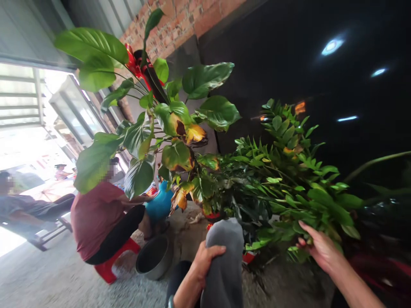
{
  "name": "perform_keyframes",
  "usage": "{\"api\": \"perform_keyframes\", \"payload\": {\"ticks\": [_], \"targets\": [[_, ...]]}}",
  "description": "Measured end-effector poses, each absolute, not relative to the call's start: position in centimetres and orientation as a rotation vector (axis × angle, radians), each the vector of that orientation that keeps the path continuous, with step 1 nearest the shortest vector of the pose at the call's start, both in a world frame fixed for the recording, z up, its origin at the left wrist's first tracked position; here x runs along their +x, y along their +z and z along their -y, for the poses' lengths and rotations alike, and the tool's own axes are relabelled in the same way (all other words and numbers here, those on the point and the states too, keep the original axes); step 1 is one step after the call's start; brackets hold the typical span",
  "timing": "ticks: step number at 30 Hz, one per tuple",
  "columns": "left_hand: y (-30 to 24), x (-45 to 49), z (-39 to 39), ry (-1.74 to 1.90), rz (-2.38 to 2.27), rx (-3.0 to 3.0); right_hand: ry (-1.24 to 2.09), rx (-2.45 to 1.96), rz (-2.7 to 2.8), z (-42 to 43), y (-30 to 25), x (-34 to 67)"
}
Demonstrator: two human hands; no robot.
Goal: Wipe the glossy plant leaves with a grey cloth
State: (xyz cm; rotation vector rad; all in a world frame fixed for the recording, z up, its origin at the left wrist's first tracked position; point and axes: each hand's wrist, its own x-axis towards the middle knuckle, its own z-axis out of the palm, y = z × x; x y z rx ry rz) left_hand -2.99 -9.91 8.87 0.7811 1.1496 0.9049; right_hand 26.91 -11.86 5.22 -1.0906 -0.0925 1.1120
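Note:
My left hand [205,259] is closed around a grey cloth [226,261], its thumb lying across the front. The cloth stands up with a rounded top. My right hand [317,248] reaches into the low edge of a bushy green plant [289,188]. Its fingers are curled against the plant leaves [297,254], with the thumb stretched out above them. Exactly how the fingertips grip there is partly hidden. Left of the bush rises a tall broad-leaved plant [173,111], with several yellow and brown leaves low down.
A person in a red shirt [96,214] sits on a red stool [114,261], beside a blue bag-like thing [160,203]. A grey bucket [154,259] stands on the concrete floor. Another person [22,209] reclines at far left. A dark glossy panel [289,64] rises behind the plants.

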Motion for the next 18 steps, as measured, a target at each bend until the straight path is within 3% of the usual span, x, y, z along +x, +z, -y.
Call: {"api": "perform_keyframes", "payload": {"ticks": [8,18], "targets": [[15.3,-2.1,6.9,1.304,-1.187,0.659,1.11,-1.046,0.09,11.6,4.6,26.9],[9.6,-2.4,12.3,0.869,-1.09,0.762,1.104,-1.147,0.095,12.6,2.9,27.0]]}}
